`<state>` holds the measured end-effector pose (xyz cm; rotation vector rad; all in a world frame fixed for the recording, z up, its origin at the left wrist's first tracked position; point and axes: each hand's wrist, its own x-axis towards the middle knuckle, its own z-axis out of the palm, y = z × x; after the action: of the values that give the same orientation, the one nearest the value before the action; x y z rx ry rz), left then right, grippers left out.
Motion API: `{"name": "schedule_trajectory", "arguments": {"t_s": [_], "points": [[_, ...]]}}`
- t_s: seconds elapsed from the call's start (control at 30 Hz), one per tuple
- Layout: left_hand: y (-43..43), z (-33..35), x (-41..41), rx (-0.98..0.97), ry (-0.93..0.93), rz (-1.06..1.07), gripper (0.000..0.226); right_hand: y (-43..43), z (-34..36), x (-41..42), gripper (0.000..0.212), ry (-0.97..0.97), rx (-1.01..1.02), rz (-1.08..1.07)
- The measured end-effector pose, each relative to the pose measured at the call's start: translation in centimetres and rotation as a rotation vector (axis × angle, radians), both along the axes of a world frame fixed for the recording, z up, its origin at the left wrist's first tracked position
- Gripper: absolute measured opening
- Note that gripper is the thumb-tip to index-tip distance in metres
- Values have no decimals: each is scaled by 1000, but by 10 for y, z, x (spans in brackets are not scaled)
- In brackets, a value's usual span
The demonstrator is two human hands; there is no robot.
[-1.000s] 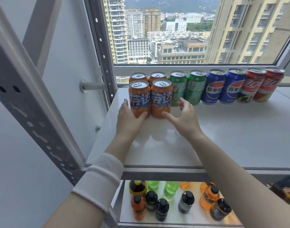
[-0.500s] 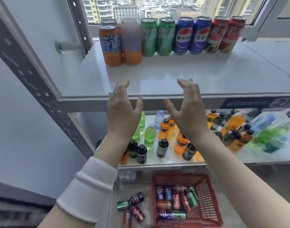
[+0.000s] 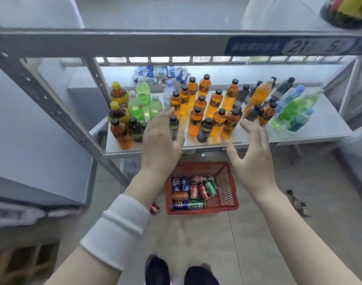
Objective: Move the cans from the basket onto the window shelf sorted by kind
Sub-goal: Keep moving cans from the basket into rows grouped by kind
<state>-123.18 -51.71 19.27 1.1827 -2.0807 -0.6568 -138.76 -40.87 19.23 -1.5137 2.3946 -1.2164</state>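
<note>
Lying on their sides in the red basket (image 3: 230,190), the cans (image 3: 191,192) are mixed. Two blue ones sit at the basket's far left corner with an orange one just nearer, red ones lie in its middle, and green ones toward its right. One more red can (image 3: 154,208) lies on the floor just left of the basket.

The left hand (image 3: 161,145) and the right hand (image 3: 252,161) hang high above the basket, both empty, with fingers spread and relaxed. The step in hand looks like the reach down for the next pair. It likely goes best if each hand takes a can of the same kind, such as the two blue ones lying side by side, gripped round the middle so the neighbours do not roll. The bottles (image 3: 206,112) on the lower shelf (image 3: 323,124) beyond the basket are best passed without brushing. The window shelf (image 3: 176,15) is far above the basket.
</note>
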Motion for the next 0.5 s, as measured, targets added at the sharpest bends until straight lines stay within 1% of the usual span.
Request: {"name": "schedule_trajectory", "arguments": {"t_s": [0.07,0.13,0.27,0.37,0.5], "points": [[20,-20,-14,38,-20,19,50,24,-19,-19,52,-40,54,-11],[42,-45,-29,119,-32,36,49,48,-43,-36,53,-95,112,-9],[80,-99,-58,245,-111,-5,50,85,-98,-65,53,-167,234,-11],[95,-134,-67,346,-169,-16,49,91,-134,-81,54,-222,347,-6],[92,-185,-79,455,-262,-30,46,81,-183,-99,57,-268,518,29]]}}
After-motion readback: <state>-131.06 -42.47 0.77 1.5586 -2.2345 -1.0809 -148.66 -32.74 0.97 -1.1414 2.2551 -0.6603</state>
